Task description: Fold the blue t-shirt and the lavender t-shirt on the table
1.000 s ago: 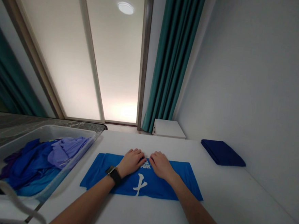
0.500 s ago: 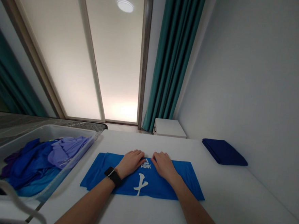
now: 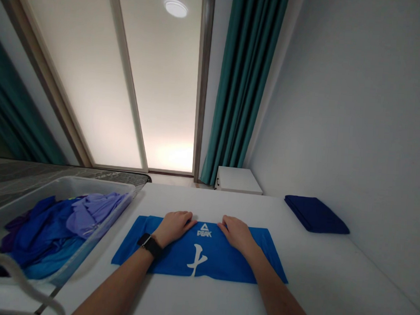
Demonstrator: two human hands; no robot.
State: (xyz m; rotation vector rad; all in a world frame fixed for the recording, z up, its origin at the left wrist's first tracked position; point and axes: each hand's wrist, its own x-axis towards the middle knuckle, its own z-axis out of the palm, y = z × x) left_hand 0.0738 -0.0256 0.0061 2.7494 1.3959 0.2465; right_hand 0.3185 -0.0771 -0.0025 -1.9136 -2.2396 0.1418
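A blue T-shirt lies folded into a wide flat strip in front of me. White "PEAK" lettering with a triangle logo and a white brush-stroke character show on it. Along its far edge, left of the logo, rests my left hand, its fingers curled over the edge and the thumb towards the middle. A black watch is on that wrist. My right hand is bent over the same edge to the right of the logo. The fingertips of both hands are partly hidden.
At the left stands a translucent plastic bin with crumpled blue and purple clothes. A folded navy cloth lies on the white table near the right wall. Beyond the table is a small white cabinet.
My hands have slid apart along the far edge, left hand leftward and right hand rightward, uncovering the whole logo. The T-shirt stays in place.
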